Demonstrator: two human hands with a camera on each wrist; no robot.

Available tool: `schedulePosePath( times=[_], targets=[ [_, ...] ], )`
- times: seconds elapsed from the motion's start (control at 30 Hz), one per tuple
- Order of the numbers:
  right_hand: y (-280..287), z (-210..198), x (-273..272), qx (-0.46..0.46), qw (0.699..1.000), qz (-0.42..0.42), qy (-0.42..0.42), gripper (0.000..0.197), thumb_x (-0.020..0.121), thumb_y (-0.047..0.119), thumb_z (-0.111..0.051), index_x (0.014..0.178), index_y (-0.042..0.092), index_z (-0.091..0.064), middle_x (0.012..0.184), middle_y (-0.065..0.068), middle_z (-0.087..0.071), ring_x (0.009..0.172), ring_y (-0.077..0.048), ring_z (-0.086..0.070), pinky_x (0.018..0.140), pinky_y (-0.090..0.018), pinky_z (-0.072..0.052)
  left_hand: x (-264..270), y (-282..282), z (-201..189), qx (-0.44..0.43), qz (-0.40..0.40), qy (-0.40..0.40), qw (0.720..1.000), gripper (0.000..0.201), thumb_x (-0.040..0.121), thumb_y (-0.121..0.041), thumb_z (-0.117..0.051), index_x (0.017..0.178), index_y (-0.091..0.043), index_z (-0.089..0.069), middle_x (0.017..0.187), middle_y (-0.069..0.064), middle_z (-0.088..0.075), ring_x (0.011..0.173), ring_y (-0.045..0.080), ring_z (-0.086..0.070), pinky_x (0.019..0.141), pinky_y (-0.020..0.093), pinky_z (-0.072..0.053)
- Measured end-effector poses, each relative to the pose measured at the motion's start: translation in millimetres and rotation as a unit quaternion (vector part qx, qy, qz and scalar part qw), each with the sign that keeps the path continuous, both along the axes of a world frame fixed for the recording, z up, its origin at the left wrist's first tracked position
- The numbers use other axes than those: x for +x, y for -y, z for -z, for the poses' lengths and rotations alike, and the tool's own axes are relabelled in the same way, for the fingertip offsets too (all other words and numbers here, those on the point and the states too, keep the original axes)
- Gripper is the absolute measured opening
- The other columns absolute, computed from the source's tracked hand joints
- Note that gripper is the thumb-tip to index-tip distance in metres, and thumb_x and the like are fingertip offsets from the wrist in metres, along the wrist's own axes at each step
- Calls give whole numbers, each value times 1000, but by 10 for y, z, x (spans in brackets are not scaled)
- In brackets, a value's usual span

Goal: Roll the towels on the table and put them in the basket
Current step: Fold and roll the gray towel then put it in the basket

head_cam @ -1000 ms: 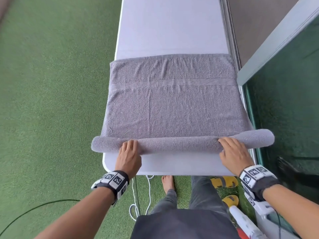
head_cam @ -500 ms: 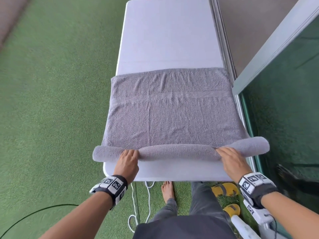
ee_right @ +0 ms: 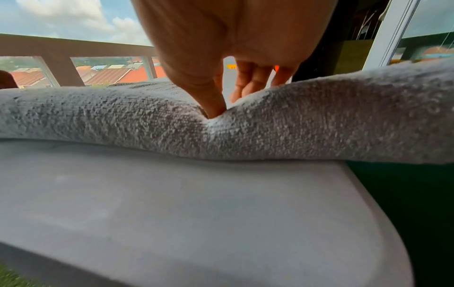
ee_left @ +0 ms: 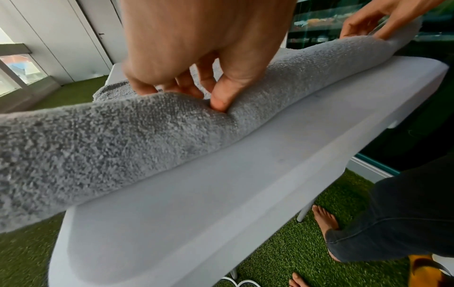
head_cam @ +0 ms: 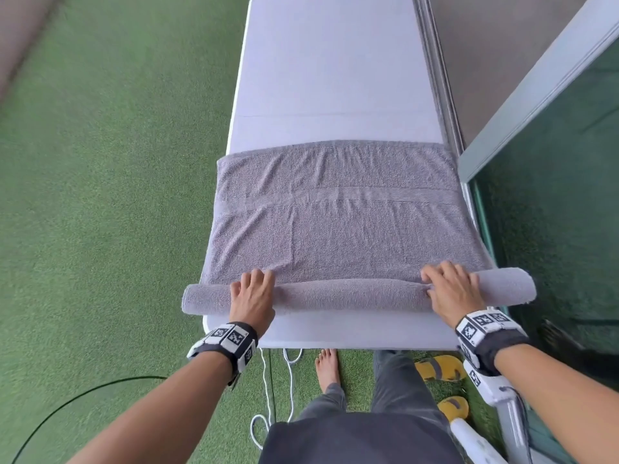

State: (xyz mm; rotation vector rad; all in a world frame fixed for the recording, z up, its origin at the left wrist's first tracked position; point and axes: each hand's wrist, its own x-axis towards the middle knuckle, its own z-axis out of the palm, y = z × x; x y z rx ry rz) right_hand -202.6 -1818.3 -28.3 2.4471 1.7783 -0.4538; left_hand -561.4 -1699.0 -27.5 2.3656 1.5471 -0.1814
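Towel [head_cam: 335,229] roll thicker vs earlier, both hands further up table [head_cam: 328,61]

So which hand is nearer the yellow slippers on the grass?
Right. The right hand grips the towel roll almost directly above the yellow slippers; the left hand grips the roll's opposite end.

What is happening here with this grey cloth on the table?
A person is rolling a grey towel on a white table. The left hand and the right hand each grip the rolled part near its ends, thumbs pressed into it. Only the near part is rolled; most of the towel lies flat. No basket is in view.
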Motion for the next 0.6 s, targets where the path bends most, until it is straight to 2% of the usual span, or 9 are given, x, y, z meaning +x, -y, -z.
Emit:
schedulePosePath(
  times=[0.03,0.1,0.17,0.23,0.3,0.33,0.4,0.5,0.6],
  targets=[
    [-10,-11,-14,3,1000,-13,7,30,76,4,-64,83,27,-47,83,6,-44,83,-21,-47,70,-33,-30,7,2,4,7,4,-9,1000,39,68,8,-50,100,-14,-49,96,2,-51,87,21,-45,78,34,-35],
    [43,18,-50,14,999,-44,-1,39,69,-7,-65,75,24,-43,75,7,-39,74,-23,-49,64,-31,-29,0,42,64,22,17,-7,1000,32,70,8,-51,96,-11,-54,97,5,-57,88,23,-50,79,35,-39],
    [174,51,-103,42,997,-62,16,36,65,-9,-68,80,20,-54,76,3,-50,73,-24,-52,63,-33,-40,-22,153,114,39,13,0,999,29,74,9,-45,96,-7,-55,96,9,-57,86,26,-51,80,39,-48],
    [348,62,-123,63,994,-80,31,28,75,1,-65,101,12,-64,96,-3,-62,87,-24,-57,78,-39,-50,-40,324,137,52,5,7,999,34,74,4,-34,100,-6,-51,96,10,-53,86,26,-49,82,43,-50],
    [497,57,-68,67,991,-111,40,35,82,13,-59,116,9,-62,113,-5,-63,101,-24,-58,92,-41,-49,-39,503,146,41,16,4,999,49,70,0,-29,115,0,-49,110,16,-52,101,31,-50,96,48,-47],
    [534,55,-25,64,989,-124,39,40,80,17,-62,119,8,-61,116,-5,-62,104,-24,-58,95,-41,-47,-34,572,158,36,18,0,999,56,68,1,-33,123,4,-46,119,21,-51,110,35,-50,103,50,-42],
    [507,77,37,69,989,-126,25,48,72,10,-73,118,7,-63,115,-6,-63,103,-24,-59,97,-41,-45,-29,586,171,31,15,1,999,62,67,7,-35,128,6,-45,124,23,-51,118,38,-49,108,49,-35],
    [314,97,26,81,992,-96,-6,47,63,-6,-77,107,6,-68,102,-6,-68,93,-28,-62,88,-44,-52,-7,390,140,35,21,19,999,54,70,8,-32,121,2,-51,115,18,-57,110,34,-55,106,45,-39],
    [200,54,23,69,994,-75,-29,42,65,-8,-75,104,7,-70,100,-6,-70,90,-29,-63,85,-44,-53,18,171,77,22,36,28,999,42,70,6,-40,107,-3,-57,101,13,-62,94,29,-59,94,43,-48]
  ],
)
